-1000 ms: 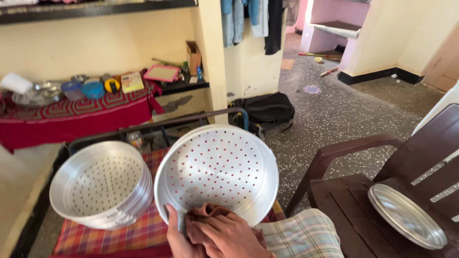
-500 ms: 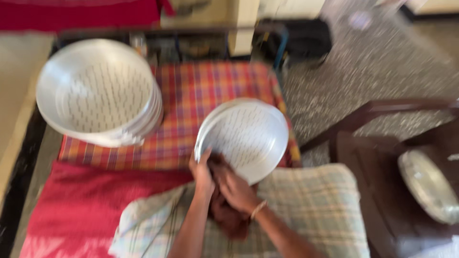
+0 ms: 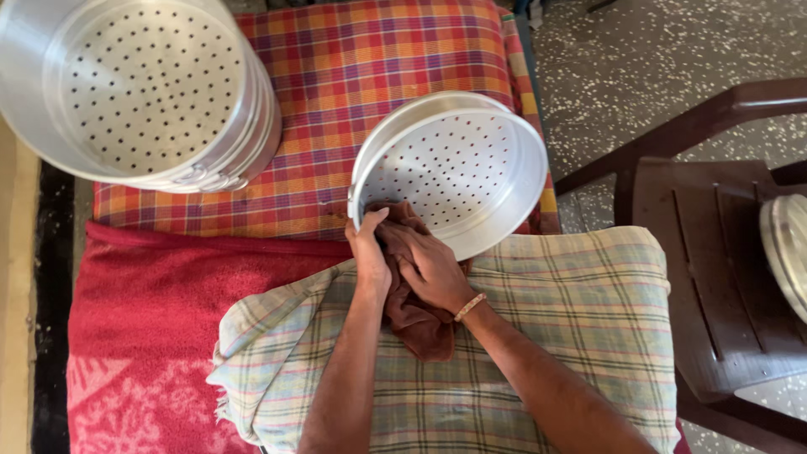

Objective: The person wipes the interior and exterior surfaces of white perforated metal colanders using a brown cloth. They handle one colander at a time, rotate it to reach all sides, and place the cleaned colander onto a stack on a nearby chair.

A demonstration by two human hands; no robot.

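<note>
matt perforated metal tray (image 3: 458, 168), soft brown cloth (image 3: 416, 315), woven checked fabric (image 3: 580, 319).

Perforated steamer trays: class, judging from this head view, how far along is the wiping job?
Possibly done: a stack of perforated trays sits aside on the orange checked cloth, though their cleanness cannot be judged. In hand: the left hand steadies the rim of a single tilted tray while the right hand presses a brown rag against it. Left: a metal plate on the chair, untouched.

A home: speckled floor (image 3: 672, 50), checked bedding (image 3: 378, 84).
</note>
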